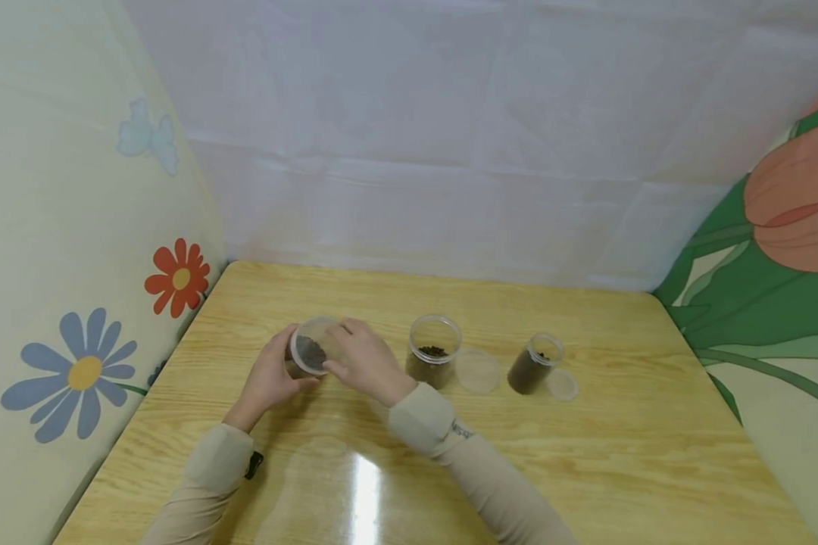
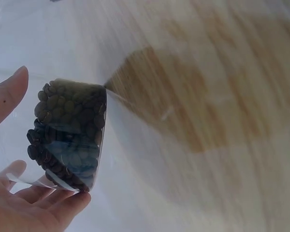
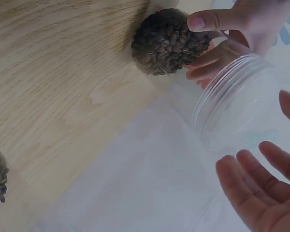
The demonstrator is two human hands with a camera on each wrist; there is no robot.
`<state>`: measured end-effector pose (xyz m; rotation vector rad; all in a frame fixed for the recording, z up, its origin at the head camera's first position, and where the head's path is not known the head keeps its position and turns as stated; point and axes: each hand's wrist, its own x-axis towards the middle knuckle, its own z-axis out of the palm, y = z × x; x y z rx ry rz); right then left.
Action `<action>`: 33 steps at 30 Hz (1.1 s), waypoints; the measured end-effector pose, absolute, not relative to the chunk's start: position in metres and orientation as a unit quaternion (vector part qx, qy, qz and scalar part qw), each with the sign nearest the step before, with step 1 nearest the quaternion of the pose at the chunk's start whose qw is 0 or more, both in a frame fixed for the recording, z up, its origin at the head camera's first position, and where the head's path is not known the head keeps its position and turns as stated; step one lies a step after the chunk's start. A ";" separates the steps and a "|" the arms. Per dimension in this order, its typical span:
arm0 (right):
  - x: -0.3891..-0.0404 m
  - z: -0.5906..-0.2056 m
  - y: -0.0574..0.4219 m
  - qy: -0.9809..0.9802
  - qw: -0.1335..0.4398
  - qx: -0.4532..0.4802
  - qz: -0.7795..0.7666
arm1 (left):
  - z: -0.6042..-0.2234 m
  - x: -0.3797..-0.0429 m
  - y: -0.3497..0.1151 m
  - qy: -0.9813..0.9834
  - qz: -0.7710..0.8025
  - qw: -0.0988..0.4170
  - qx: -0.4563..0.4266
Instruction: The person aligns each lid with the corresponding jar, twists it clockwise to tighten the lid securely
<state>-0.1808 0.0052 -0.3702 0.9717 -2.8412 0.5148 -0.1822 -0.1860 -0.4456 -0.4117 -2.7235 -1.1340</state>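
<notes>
Over the table's left side, my left hand (image 1: 271, 377) grips a tilted clear jar (image 2: 67, 137), thumb on one side and fingers on the other. Dark brown beans (image 2: 70, 135) fill its lower part. At the jar's top, the right hand (image 1: 368, 362) spans the round clear lid (image 3: 244, 104) with curled fingers and thumb. The transparent lid is hard to tell from the jar's rim. Nearest the right hand on the table stands a wide uncapped jar (image 1: 434, 333) half full of dark beans, its lid (image 1: 478, 372) lying beside it.
Farther right stands a narrow jar (image 1: 530, 372) of dark grains, with a small lid (image 1: 562, 385) flat beside it. All rest on a wood-grain table (image 1: 641, 446). A white cloth (image 1: 450, 151) hangs at the back, flower-printed cloths at both sides.
</notes>
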 end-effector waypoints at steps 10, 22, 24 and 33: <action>-0.162 -0.367 0.033 -0.915 0.094 0.300 0.253 | -0.449 -0.184 -0.187 -0.897 -0.417 0.066 -0.127; -0.138 -0.368 0.061 -0.905 0.122 0.308 0.267 | -0.454 -0.184 -0.188 -0.885 -0.457 0.027 -0.089; -0.135 -0.370 0.066 -0.904 0.124 0.307 0.270 | -0.455 -0.184 -0.187 -0.883 -0.462 0.028 -0.078; -0.122 -0.379 0.088 -0.909 0.115 0.301 0.266 | -0.458 -0.186 -0.187 -0.873 -0.486 0.003 -0.039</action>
